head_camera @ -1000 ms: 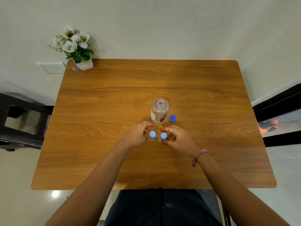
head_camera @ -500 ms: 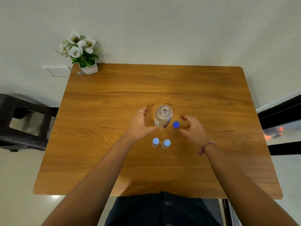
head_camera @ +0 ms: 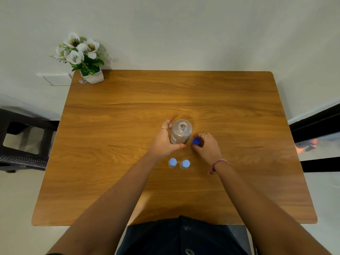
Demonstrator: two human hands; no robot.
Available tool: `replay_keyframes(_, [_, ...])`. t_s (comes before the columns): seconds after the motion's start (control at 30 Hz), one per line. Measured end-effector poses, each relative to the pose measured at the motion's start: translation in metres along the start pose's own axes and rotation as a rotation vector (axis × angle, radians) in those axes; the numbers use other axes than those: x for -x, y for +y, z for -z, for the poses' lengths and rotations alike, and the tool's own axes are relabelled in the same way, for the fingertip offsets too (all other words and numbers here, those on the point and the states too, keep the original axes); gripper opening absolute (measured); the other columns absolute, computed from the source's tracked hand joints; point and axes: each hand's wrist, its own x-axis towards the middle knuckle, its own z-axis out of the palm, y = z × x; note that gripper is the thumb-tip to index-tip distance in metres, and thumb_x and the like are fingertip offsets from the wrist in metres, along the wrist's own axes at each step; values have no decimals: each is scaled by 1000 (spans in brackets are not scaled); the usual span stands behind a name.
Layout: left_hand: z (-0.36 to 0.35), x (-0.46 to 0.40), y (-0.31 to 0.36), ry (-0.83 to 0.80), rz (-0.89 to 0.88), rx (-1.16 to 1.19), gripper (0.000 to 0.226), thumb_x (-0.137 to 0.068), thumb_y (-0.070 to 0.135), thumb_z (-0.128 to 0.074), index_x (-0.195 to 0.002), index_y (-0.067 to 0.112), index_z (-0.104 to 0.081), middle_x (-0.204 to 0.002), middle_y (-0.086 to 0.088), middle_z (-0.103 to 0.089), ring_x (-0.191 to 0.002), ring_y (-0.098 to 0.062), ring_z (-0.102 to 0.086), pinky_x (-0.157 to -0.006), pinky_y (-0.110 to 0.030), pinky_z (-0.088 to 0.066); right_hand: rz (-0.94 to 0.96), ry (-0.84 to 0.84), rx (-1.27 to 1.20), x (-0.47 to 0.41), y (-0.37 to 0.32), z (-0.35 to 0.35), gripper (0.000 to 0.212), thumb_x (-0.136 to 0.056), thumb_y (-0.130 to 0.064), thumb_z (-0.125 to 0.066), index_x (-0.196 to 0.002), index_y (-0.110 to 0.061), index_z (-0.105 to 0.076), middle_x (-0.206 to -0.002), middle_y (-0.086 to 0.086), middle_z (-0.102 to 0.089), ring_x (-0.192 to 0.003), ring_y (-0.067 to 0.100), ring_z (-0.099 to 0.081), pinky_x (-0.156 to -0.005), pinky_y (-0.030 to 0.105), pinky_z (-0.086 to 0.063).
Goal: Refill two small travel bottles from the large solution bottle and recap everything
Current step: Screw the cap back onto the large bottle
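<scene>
Two small travel bottles [head_camera: 172,163] [head_camera: 184,164], both wearing pale blue caps, stand side by side on the wooden table [head_camera: 128,111], just nearer the person than either grip. Beyond them, the left hand [head_camera: 164,142] wraps the large solution bottle [head_camera: 181,132], thumb across its front and fingers curled behind, probably to steady it, since its neck is open. Immediately right of that hold, the right hand [head_camera: 207,147] pinches the dark blue cap [head_camera: 196,141] at its fingertips (whether lifted or touching the table, I cannot tell), likely to screw it on.
</scene>
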Motion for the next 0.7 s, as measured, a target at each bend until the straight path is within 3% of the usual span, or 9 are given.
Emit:
replay_keyframes(0.2, [-5, 0, -1, 59, 22, -14, 93, -68, 16, -85, -142, 11, -29, -126, 11, -45, -120, -3, -39, -97, -19, -33, -17, -2, -55, 3, 3, 4, 40, -83, -19, -68, -122, -16, -60, -118, 3, -56, -107, 17, -55, -93, 25, -42])
replay_keyframes(0.3, [-3, 2, 2, 96, -32, 41, 81, -65, 12, -87, -131, 22, -41, -125, 10, -51, -120, -8, -49, -94, -15, -39, -27, 27, -121, 7, 5, 6, 39, -82, -18, -68, -121, -15, -62, -115, 1, -56, -106, 16, -55, -94, 24, -43])
replay_keyframes(0.37, [1, 4, 8, 143, -79, 84, 75, -61, 13, -88, -122, 26, -46, -124, 5, -55, -117, -8, -53, -97, -20, -44, -42, 51, -187, 8, 5, 9, 39, -81, -16, -69, -120, -14, -62, -111, -3, -54, -106, 16, -57, -96, 28, -46])
replay_keyframes(0.57, [26, 11, 58, 235, -236, 141, 70, -50, 37, -87, -109, 44, -50, -122, 3, -57, -113, -10, -57, -96, -30, -49, -51, 143, -461, 2, -19, 37, 33, -82, -13, -71, -114, -16, -62, -115, -2, -56, -98, 9, -60, -74, 12, -47])
replay_keyframes(0.7, [53, 18, 106, 278, -318, 155, 75, -57, 25, -90, -119, 31, -48, -123, 5, -57, -112, -6, -57, -92, -22, -50, 49, 234, -614, -4, -58, 77, 36, -81, -15, -73, -115, -21, -61, -110, -3, -60, -93, 5, -62, -68, 10, -51])
